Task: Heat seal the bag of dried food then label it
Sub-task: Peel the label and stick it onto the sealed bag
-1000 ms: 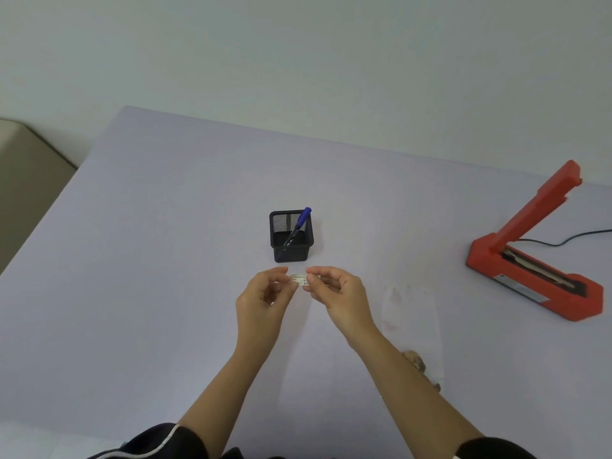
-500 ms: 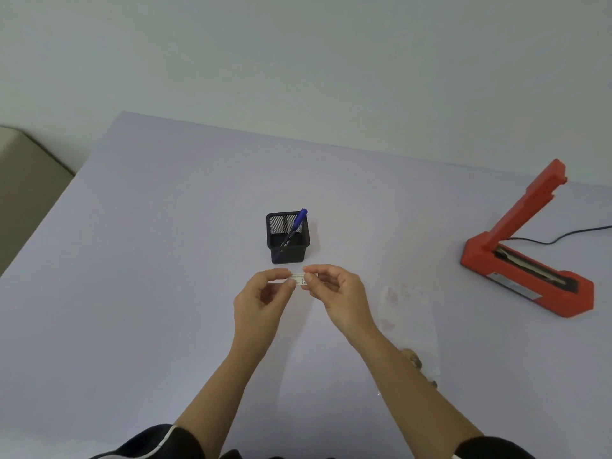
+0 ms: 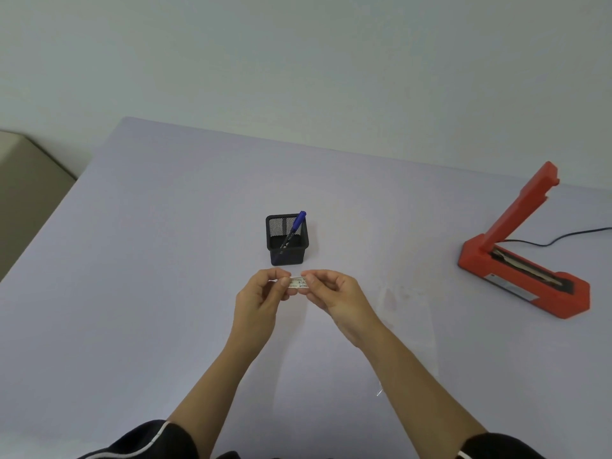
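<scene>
A small white label [image 3: 297, 282] with dark writing is pinched between both hands above the table. My left hand [image 3: 261, 301] grips its left end and my right hand [image 3: 334, 298] grips its right end with thumb and fingers. A clear plastic bag [image 3: 410, 323] lies flat on the table to the right of my right forearm; its lower part is hidden behind the arm. The red heat sealer [image 3: 526, 260] stands at the far right with its arm raised open.
A black mesh pen holder [image 3: 287, 241] with a blue pen [image 3: 295, 225] stands just behind my hands. The sealer's black cord [image 3: 563, 236] runs off the right edge. The lavender table [image 3: 149, 260] ends at a wall behind and drops off on the left.
Both hands stay on the label and have barely shifted. The camera has tilted up a little, so the whole scene sits slightly lower and left in view.
</scene>
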Demonstrator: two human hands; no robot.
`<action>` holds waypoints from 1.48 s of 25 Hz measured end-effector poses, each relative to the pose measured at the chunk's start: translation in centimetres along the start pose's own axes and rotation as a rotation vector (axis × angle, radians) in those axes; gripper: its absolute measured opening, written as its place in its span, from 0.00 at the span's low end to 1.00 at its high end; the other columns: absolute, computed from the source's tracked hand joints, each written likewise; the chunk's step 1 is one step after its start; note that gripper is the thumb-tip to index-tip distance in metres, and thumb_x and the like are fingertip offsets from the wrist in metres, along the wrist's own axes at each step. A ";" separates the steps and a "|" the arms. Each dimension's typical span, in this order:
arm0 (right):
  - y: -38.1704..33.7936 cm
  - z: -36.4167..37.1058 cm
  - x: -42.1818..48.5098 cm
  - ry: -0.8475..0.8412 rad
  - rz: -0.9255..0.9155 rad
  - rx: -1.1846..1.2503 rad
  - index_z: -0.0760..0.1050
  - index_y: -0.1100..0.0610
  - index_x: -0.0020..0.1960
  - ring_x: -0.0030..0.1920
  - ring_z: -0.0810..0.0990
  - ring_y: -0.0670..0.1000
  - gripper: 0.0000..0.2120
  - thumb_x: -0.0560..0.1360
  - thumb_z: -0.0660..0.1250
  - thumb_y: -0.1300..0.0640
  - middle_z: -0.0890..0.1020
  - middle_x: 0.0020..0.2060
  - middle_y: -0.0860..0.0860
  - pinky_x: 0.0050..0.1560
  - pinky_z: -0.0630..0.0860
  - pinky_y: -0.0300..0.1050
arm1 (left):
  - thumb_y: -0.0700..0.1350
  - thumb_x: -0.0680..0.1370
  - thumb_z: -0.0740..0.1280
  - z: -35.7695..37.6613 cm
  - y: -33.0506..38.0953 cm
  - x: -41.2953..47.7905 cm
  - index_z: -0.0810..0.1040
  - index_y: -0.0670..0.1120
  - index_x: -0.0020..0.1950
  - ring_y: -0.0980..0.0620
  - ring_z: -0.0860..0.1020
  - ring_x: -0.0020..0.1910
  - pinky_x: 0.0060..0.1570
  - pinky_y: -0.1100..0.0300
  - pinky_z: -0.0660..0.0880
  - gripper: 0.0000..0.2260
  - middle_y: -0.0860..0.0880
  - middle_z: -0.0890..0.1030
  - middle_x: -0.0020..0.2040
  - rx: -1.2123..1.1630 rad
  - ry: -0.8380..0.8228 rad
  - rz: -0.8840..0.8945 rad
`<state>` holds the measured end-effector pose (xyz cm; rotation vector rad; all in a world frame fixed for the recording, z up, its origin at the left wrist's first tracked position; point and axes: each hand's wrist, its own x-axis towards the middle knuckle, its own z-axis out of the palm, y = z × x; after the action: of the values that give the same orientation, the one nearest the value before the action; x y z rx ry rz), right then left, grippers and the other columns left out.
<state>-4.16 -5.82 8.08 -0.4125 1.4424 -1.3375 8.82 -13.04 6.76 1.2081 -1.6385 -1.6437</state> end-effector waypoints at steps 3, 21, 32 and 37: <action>-0.1 -0.3 -0.3 -0.054 -0.090 -0.120 0.78 0.51 0.52 0.48 0.83 0.47 0.07 0.75 0.68 0.58 0.83 0.48 0.50 0.47 0.78 0.35 | 0.38 0.79 0.62 0.0 0.2 0.0 0.78 0.44 0.49 0.58 0.81 0.39 0.42 0.69 0.77 0.05 0.47 0.82 0.45 -0.025 -0.005 -0.014; -1.0 -1.7 0.1 -0.092 -0.390 -0.529 0.80 0.55 0.53 0.43 0.83 0.45 0.12 0.70 0.73 0.62 0.83 0.43 0.47 0.46 0.79 0.36 | 0.38 0.78 0.63 -0.2 1.2 0.0 0.77 0.47 0.44 0.60 0.81 0.38 0.44 0.67 0.77 0.06 0.49 0.81 0.41 -0.072 -0.087 0.004; -1.8 -2.3 0.2 -0.156 -0.354 -0.617 0.80 0.53 0.52 0.40 0.81 0.44 0.11 0.70 0.73 0.59 0.83 0.41 0.47 0.44 0.79 0.36 | 0.38 0.79 0.61 0.1 0.9 -0.3 0.77 0.47 0.45 0.57 0.80 0.41 0.46 0.66 0.78 0.08 0.47 0.81 0.44 -0.076 -0.105 0.012; -2.0 -2.5 0.6 -0.189 -0.356 -0.706 0.80 0.53 0.52 0.42 0.81 0.44 0.11 0.70 0.73 0.57 0.82 0.41 0.44 0.44 0.78 0.34 | 0.38 0.79 0.61 0.0 0.7 -0.3 0.77 0.47 0.45 0.56 0.80 0.42 0.47 0.64 0.78 0.08 0.47 0.81 0.43 -0.067 -0.119 0.012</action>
<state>-7.27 -5.68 9.01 -1.2696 1.7018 -0.9778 8.85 -12.87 7.47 1.0840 -1.6435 -1.7783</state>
